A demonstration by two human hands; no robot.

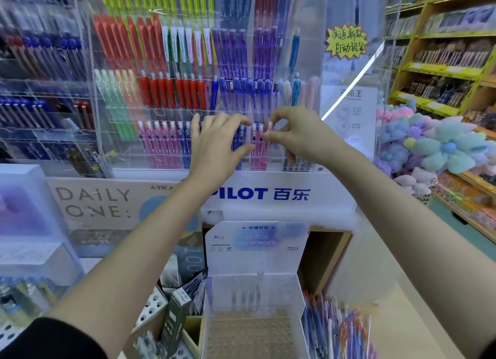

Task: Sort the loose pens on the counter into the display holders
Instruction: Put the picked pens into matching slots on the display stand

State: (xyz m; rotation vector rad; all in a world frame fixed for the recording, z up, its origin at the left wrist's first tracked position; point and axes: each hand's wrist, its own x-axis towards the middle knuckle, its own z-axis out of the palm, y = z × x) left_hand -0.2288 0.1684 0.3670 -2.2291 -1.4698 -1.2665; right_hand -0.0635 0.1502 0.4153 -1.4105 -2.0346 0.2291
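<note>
A clear acrylic pen display (300, 168) stands in front of me, with rows of pens in slots. Both hands reach to its bottom row. My right hand (298, 135) pinches the top of a pink pen (264, 149) between thumb and fingers, beside two other pink pens. My left hand (217, 143) is spread over the blue pens (239, 154) just left of them, thumb near the pink ones; whether it grips one is hidden. More pink pens (161, 143) fill the row's left part.
A white base marked PILOT (268, 195) carries the display. Below it stands a clear box with a perforated insert (252, 332), with loose coloured pens (338, 329) to its right. Plush toys (440, 146) and yellow shelves (442, 71) stand at right. Cardboard signs and boxes sit at left.
</note>
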